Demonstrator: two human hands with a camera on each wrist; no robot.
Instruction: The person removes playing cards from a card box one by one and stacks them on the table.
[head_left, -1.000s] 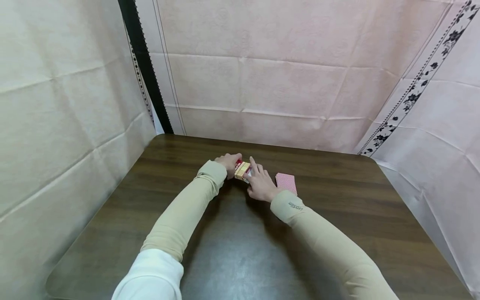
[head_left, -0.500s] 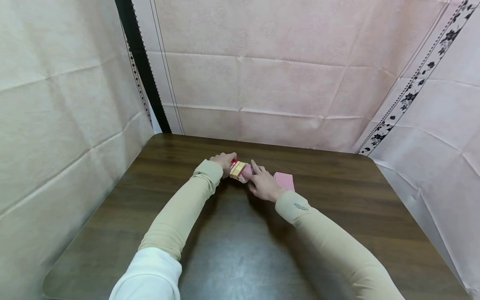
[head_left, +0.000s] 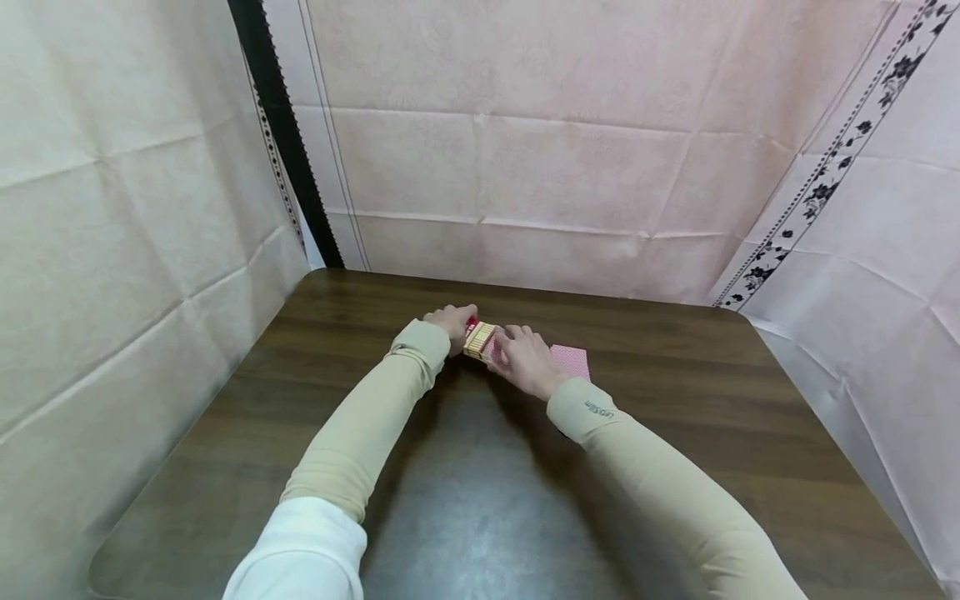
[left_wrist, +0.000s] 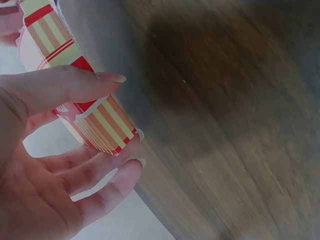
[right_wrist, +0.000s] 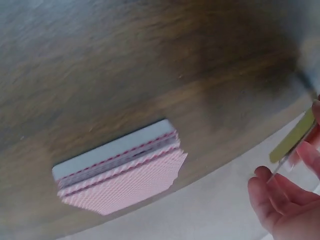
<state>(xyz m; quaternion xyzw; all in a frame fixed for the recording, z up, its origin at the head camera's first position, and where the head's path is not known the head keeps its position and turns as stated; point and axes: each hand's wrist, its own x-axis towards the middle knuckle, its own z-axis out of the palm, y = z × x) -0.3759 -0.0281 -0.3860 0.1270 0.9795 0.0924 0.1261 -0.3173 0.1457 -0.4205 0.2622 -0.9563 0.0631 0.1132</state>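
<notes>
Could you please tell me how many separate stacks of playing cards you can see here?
2. One stack is held in the left hand, with the right hand on it. The other stack lies face down on the table, beside the right hand.

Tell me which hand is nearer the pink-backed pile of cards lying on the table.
Right. The right hand sits just left of the pile of cards, close beside it, fingers on the packet. The left hand grips that striped packet farther left.

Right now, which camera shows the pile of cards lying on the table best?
The right wrist view: the card pile fills it, edges visible. The head view shows it small, partly behind the right hand. The left wrist view misses it.
</notes>
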